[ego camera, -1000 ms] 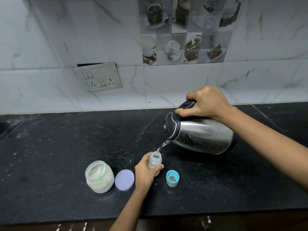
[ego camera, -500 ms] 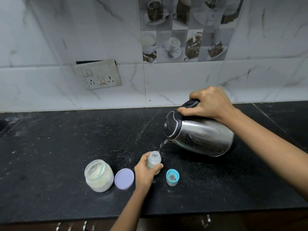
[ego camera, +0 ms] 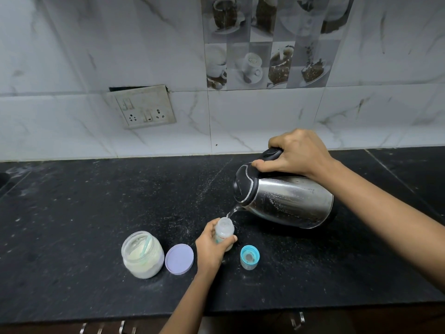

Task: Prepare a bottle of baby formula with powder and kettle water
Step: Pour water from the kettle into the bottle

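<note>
Centre frame: the right hand [ego camera: 299, 153] grips a tilted steel kettle [ego camera: 286, 201], pouring into a small bottle [ego camera: 224, 228] the left hand [ego camera: 212, 247] clasps — the narrow mouth invites spilling hot water onto fingers.

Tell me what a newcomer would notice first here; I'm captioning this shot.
The tilted steel kettle, gripped by the right hand at centre right, pours a thin stream into the small bottle that the left hand holds on the black counter. Left of the bottle stand an open powder jar and a lilac lid; a teal cap sits to its right.
</note>
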The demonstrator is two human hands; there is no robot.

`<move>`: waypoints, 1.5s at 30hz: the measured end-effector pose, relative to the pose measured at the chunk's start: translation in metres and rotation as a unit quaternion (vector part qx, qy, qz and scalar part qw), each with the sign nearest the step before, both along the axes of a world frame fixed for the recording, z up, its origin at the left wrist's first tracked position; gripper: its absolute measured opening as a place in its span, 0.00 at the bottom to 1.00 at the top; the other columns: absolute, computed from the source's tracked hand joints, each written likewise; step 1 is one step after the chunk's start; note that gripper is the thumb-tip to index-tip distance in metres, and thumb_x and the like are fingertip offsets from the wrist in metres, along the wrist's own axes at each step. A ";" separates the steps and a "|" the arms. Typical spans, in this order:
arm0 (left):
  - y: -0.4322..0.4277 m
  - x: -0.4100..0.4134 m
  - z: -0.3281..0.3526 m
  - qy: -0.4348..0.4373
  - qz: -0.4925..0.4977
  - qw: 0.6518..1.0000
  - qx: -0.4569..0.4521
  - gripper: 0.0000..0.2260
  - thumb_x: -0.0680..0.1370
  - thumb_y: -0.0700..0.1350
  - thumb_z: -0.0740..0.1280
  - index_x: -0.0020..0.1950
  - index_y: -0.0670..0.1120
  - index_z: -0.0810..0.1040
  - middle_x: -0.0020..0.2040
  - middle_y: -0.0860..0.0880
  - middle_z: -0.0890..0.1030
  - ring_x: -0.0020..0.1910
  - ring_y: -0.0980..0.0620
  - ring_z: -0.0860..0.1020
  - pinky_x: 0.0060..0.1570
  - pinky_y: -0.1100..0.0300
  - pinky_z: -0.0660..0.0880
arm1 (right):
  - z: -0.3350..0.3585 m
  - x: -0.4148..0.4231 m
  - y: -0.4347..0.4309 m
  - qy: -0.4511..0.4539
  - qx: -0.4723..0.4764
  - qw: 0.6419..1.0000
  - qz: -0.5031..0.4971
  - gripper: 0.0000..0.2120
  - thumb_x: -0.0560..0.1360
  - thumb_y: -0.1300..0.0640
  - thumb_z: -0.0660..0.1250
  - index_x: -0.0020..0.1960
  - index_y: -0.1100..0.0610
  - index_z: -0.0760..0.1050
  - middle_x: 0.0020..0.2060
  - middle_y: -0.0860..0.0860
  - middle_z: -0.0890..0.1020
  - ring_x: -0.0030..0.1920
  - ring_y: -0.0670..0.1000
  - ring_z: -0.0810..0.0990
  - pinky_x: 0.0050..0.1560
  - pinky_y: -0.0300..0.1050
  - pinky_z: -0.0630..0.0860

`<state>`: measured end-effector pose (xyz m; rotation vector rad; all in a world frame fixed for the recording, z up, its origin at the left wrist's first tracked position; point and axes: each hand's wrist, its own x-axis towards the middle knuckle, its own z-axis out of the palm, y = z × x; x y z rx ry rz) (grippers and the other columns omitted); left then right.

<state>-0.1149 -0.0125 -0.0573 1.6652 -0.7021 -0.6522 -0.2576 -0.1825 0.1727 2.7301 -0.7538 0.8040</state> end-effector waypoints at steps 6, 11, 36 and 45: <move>-0.001 0.000 -0.001 -0.002 0.003 1.000 -0.004 0.23 0.64 0.39 0.80 0.52 0.57 0.77 0.48 0.58 0.82 0.47 0.66 0.79 0.44 0.74 0.72 | -0.008 0.003 0.001 -0.010 0.005 1.000 0.007 0.30 0.63 0.28 0.59 0.25 0.56 0.64 0.18 0.50 0.67 0.23 0.54 0.66 0.26 0.37 0.56; 0.000 0.002 -0.003 0.001 0.001 1.000 -0.006 0.23 0.64 0.39 0.80 0.53 0.56 0.77 0.48 0.58 0.83 0.49 0.64 0.79 0.45 0.74 0.72 | -0.019 0.005 0.000 -0.008 0.005 1.000 0.000 0.31 0.64 0.27 0.58 0.26 0.55 0.68 0.17 0.48 0.68 0.23 0.52 0.68 0.26 0.37 0.57; 0.012 0.005 -0.002 0.003 -0.012 1.000 -0.015 0.22 0.65 0.38 0.79 0.53 0.55 0.78 0.49 0.56 0.83 0.50 0.62 0.80 0.46 0.72 0.73 | -0.080 -0.034 -0.006 -0.241 0.261 0.923 -0.145 0.24 0.63 0.32 0.67 0.29 0.54 0.75 0.22 0.49 0.73 0.28 0.49 0.73 0.33 0.43 0.68; 0.022 0.005 -0.006 -0.017 -0.007 1.000 -0.011 0.23 0.65 0.40 0.79 0.54 0.56 0.77 0.51 0.58 0.82 0.50 0.64 0.79 0.47 0.73 0.73 | -0.108 -0.066 -0.023 -0.405 0.340 0.838 -0.138 0.24 0.70 0.42 0.67 0.22 0.53 0.67 0.19 0.47 0.61 0.25 0.45 0.60 0.30 0.44 0.59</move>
